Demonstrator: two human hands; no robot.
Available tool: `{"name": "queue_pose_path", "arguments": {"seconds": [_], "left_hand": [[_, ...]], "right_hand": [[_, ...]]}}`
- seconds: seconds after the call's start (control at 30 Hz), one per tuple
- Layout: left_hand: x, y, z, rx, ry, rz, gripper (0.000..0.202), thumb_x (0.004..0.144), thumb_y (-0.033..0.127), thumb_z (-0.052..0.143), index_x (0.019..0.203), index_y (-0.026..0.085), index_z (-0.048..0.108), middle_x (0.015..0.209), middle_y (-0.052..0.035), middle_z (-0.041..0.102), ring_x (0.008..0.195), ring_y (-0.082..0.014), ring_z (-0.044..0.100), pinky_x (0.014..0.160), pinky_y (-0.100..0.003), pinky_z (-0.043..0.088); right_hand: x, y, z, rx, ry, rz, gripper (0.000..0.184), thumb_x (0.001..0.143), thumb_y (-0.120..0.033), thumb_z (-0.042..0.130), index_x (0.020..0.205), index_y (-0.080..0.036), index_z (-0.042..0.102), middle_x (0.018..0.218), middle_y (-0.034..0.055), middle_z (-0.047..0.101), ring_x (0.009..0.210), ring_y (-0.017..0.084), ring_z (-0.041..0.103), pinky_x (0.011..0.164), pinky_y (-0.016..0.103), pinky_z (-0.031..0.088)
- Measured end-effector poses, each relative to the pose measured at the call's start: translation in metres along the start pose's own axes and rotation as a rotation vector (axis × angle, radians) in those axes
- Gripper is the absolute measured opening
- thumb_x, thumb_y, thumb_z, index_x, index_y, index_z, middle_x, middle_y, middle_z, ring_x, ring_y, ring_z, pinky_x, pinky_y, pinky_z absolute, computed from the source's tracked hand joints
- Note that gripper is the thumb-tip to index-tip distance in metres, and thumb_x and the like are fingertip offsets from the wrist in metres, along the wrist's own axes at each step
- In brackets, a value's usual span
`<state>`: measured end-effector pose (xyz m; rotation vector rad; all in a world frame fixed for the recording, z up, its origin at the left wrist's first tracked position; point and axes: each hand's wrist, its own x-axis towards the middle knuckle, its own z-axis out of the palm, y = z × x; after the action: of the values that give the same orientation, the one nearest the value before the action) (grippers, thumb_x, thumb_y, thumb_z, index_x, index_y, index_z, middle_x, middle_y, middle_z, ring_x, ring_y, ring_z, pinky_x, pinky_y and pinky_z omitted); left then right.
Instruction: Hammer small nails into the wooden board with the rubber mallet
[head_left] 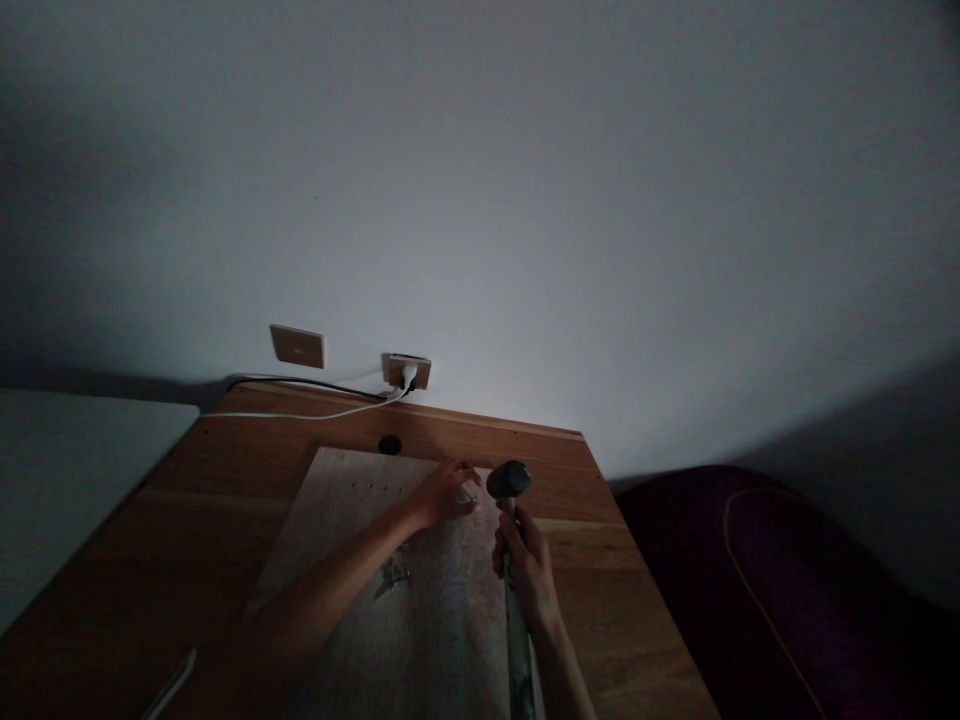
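My right hand [531, 565] is wrapped round the handle of a mallet [509, 480]; its dark, rounded head points up and the handle's lower end runs toward me. Left of the mallet head, my left hand [444, 493] reaches over the far right part of a pale wooden board [450, 600]. Its thumb and fingers pinch a thin, shiny nail [470, 494] close above the board; whether the tip touches the wood is too dim to tell. Several loose nails [394, 574] lie in a small pile on the board beside my left forearm.
The board rests on a brown wooden desk [600, 580] against a white wall. Cables [322, 415] run to a wall socket [420, 372] behind it; a round hole [389, 444] is in the desk. A dark purple covered thing [690, 560] stands right, a pale surface [90, 470] left.
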<state>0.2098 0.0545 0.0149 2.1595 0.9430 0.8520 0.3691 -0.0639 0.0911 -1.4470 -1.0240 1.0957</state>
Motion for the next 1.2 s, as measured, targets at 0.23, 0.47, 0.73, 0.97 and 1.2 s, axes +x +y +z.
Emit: {"name": "queue_pose_path", "arguments": {"seconds": [0.23, 0.47, 0.73, 0.97, 1.2], "left_hand": [[-0.002, 0.002, 0.000, 0.006, 0.021, -0.004, 0.040, 0.081, 0.035, 0.084, 0.115, 0.020, 0.069, 0.124, -0.0092, 0.066, 0.119, -0.0298, 0.060, 0.104, -0.041, 0.048], [-0.003, 0.006, -0.005, -0.021, -0.008, -0.011, 0.012, 0.091, 0.032, 0.072, 0.094, 0.020, 0.075, 0.115, -0.0076, 0.067, 0.113, -0.0263, 0.063, 0.102, -0.038, 0.047], [0.001, 0.005, 0.000, 0.040, 0.017, -0.022, 0.027, 0.079, 0.027, 0.081, 0.105, 0.021, 0.074, 0.121, -0.0097, 0.068, 0.116, -0.0295, 0.063, 0.105, -0.042, 0.049], [0.000, 0.008, 0.000, 0.049, 0.022, -0.042, 0.036, 0.077, 0.031, 0.086, 0.108, 0.019, 0.071, 0.120, -0.0104, 0.067, 0.116, -0.0310, 0.062, 0.104, -0.042, 0.050], [-0.003, 0.011, -0.008, -0.028, 0.000, -0.002, 0.010, 0.091, 0.029, 0.073, 0.095, 0.020, 0.074, 0.117, -0.0086, 0.067, 0.114, -0.0262, 0.063, 0.102, -0.038, 0.048]], "right_hand": [[0.000, 0.006, 0.007, -0.014, -0.016, 0.049, 0.060, 0.070, -0.076, 0.076, 0.083, -0.020, 0.063, 0.054, -0.0087, 0.048, 0.037, 0.008, 0.044, 0.035, 0.020, 0.033], [-0.006, 0.008, -0.001, -0.007, 0.020, 0.040, 0.057, 0.072, -0.075, 0.075, 0.083, -0.020, 0.062, 0.055, -0.0089, 0.047, 0.038, 0.008, 0.044, 0.037, 0.020, 0.034], [-0.007, 0.005, 0.004, 0.006, -0.015, 0.021, 0.054, 0.077, -0.070, 0.073, 0.094, -0.019, 0.065, 0.058, -0.0090, 0.048, 0.040, 0.008, 0.045, 0.037, 0.019, 0.034], [-0.002, 0.010, 0.006, 0.026, -0.023, 0.042, 0.054, 0.075, -0.072, 0.075, 0.083, -0.020, 0.063, 0.056, -0.0086, 0.048, 0.037, 0.007, 0.042, 0.035, 0.019, 0.032], [-0.007, 0.011, -0.005, 0.032, 0.012, 0.045, 0.060, 0.071, -0.078, 0.075, 0.081, -0.021, 0.061, 0.055, -0.0091, 0.046, 0.037, 0.008, 0.043, 0.035, 0.019, 0.033]]}}
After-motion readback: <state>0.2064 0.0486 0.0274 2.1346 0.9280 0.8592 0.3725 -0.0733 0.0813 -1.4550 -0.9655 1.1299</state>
